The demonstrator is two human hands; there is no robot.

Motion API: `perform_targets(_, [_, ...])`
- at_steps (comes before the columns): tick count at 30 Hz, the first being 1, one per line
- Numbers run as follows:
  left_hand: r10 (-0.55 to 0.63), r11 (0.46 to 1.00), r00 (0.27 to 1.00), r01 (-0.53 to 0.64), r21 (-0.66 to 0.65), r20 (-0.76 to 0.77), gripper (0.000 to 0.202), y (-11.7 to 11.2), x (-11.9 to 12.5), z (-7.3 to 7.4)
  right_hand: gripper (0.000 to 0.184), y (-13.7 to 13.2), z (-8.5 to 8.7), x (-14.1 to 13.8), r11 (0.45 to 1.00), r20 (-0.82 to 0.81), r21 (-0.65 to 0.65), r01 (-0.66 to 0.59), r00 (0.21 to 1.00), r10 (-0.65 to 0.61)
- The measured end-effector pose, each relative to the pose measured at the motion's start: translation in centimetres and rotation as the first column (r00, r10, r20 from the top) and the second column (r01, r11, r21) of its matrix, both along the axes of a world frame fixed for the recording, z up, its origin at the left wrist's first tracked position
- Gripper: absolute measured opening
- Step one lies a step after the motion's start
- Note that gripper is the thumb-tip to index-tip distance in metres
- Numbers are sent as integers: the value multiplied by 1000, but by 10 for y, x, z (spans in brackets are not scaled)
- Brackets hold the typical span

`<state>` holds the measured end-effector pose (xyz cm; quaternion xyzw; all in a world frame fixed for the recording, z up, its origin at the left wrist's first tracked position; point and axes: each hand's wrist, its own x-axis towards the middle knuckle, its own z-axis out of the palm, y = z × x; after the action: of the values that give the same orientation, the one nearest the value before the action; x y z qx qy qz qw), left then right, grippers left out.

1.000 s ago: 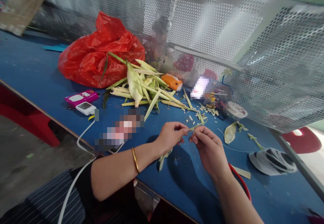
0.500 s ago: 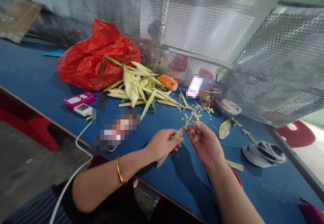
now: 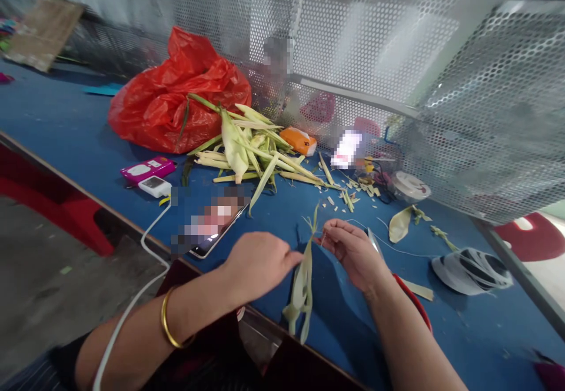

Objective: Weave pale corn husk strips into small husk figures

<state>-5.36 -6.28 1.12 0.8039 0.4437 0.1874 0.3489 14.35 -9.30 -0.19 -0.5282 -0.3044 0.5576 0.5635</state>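
My left hand point(image 3: 260, 261), a gold bangle on its wrist, is closed with its thumb and curled fingers against a bundle of pale green corn husk point(image 3: 301, 285). The bundle's frayed top points away from me and its wide end reaches the table's near edge. Just right of that top, my right hand point(image 3: 348, 247) pinches a thin white thread point(image 3: 324, 237). Under my right forearm lies a pair of scissors; a blade and part of the red handle point(image 3: 415, 302) show. At the right rests a spool of white thread point(image 3: 470, 270).
Loose corn husks point(image 3: 260, 149) lie in front of a red plastic bag point(image 3: 180, 93). A phone point(image 3: 220, 226), a purple device point(image 3: 148, 170) with a white cable and an orange packet point(image 3: 299, 141) are on the blue table point(image 3: 53, 126). Perforated metal panels point(image 3: 366, 55) stand behind.
My left hand has shifted left and turned its back upward. The husk bundle has swung from slanting to nearly straight, showing more of its length. The scissor blade has come into view.
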Motion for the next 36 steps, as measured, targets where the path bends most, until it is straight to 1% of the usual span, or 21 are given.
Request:
perform_targets(1, [26, 996, 999, -22, 81, -36, 29, 9, 1, 1, 26, 0, -1, -1, 1000, 11, -2, -14, 1000, 14])
perform_targets(2, [32, 990, 999, -26, 139, -35, 16, 18, 3, 1, 26, 1, -2, -1, 1000, 23, -4, -23, 999, 23])
perform_targets(3, [12, 986, 1000, -10, 168, -11, 10, 26, 8, -1, 27, 1, -3, -1, 1000, 34, -6, -27, 999, 27])
perform_targets(4, [-22, 985, 1000, 18, 174, 22, 15, 33, 13, -4, 27, 1, -3, -1, 1000, 43, -7, -27, 999, 28])
perform_targets(6, [-126, 982, 989, 113, 153, 83, 25, 44, 26, -13, 28, 2, -4, -1, 1000, 55, -4, -28, 998, 29])
perform_targets(7, [-170, 976, 980, 153, 152, 105, 26, 47, 32, -17, 28, 2, -4, -2, 999, 59, -1, -33, 998, 33])
perform_targets(9, [-209, 969, 970, 188, 157, 128, 25, 51, 41, -23, 29, 2, -4, -3, 999, 60, 1, -51, 997, 51])
perform_targets(12, [-235, 960, 965, 210, 186, 121, 18, 52, 46, -28, 29, 2, -5, -6, 998, 63, -8, -68, 996, 68])
perform_targets(13, [-236, 961, 964, 213, 176, 125, 17, 53, 46, -29, 28, 3, -6, -5, 998, 78, -7, -66, 995, 67])
perform_targets(15, [-209, 975, 966, 195, 104, 155, 16, 53, 43, -31, 27, 4, -8, -4, 999, 159, 12, -42, 987, 40])
perform_targets(16, [-179, 984, 968, 172, 53, 175, 16, 54, 41, -32, 26, 4, -9, -2, 999, 234, 30, -25, 972, 17])
perform_targets(17, [-143, 989, 970, 146, -2, 194, 16, 54, 39, -33, 26, 5, -11, 0, 999, 331, 50, -8, 943, -10])
perform_targets(18, [-109, 991, 971, 124, -55, 212, 17, 55, 37, -35, 25, 6, -13, 1, 998, 443, 69, -1, 896, -30])
perform_targets(20, [-61, 987, 970, 94, -130, 237, 17, 56, 34, -38, 22, 7, -17, 3, 995, 654, 95, -28, 756, -42])
perform_targets(22, [-53, 984, 968, 92, -153, 244, 16, 57, 33, -41, 18, 7, -21, 2, 991, 784, 109, -81, 620, -36])
perform_targets(23, [-56, 985, 969, 94, -147, 240, 16, 57, 32, -41, 16, 8, -24, 1, 988, 820, 121, -101, 571, -42])
perform_targets(26, [-54, 991, 972, 81, -108, 229, 14, 56, 33, -40, 11, 8, -30, -5, 978, 882, 163, -132, 464, -85])
perform_targets(30, [-14, 994, 965, 42, -103, 262, 12, 54, 35, -36, 6, 8, -35, -9, 972, 941, 141, -190, 332, -71])
perform_targets(33, [-2, 992, 954, 41, -123, 301, 11, 54, 36, -35, 5, 7, -37, -9, 971, 963, 102, -217, 267, -42])
perform_targets(35, [-3, 984, 948, 58, -166, 317, 9, 53, 36, -36, 5, 7, -38, -10, 971, 968, 92, -223, 248, -35])
perform_targets(36, [-1, 976, 945, 73, -207, 327, 9, 53, 37, -36, 6, 7, -38, -10, 970, 969, 91, -224, 244, -35])
